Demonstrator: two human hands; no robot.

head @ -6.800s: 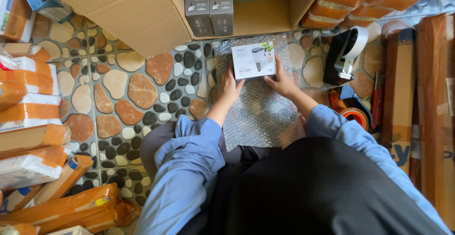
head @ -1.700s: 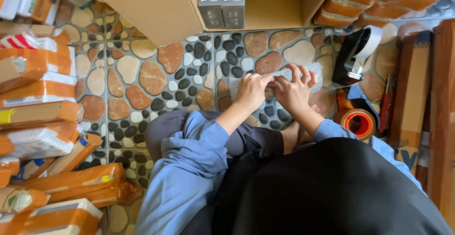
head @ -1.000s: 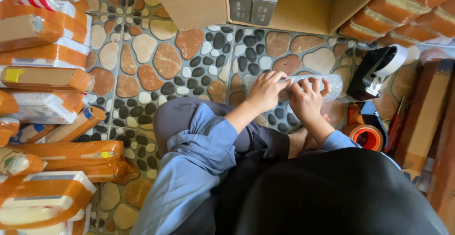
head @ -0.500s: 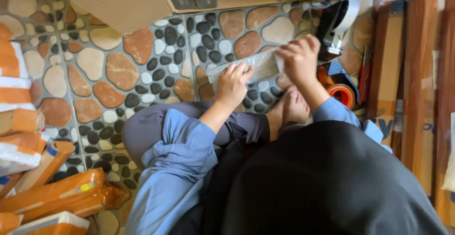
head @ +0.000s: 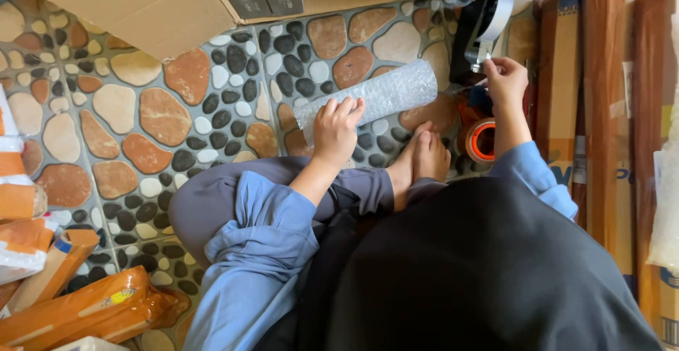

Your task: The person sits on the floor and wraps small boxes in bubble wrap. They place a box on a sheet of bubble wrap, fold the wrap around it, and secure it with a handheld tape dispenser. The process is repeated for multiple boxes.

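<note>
Two hands work apart: the left hand (head: pixel 334 128) presses its fingers (head: pixel 346 107) flat atop the bubble-wrapped roll (head: pixel 371 98) lying under them, while the right hand (head: pixel 506 82) grips the tape dispenser (head: pixel 481 29) above.

A home packing spot on the floor.
I sit on pebble tiles (head: pixel 141 121) among taped parcels (head: pixel 92 312), a carton (head: pixel 134 1), tape dispenser (head: pixel 481 29).
</note>
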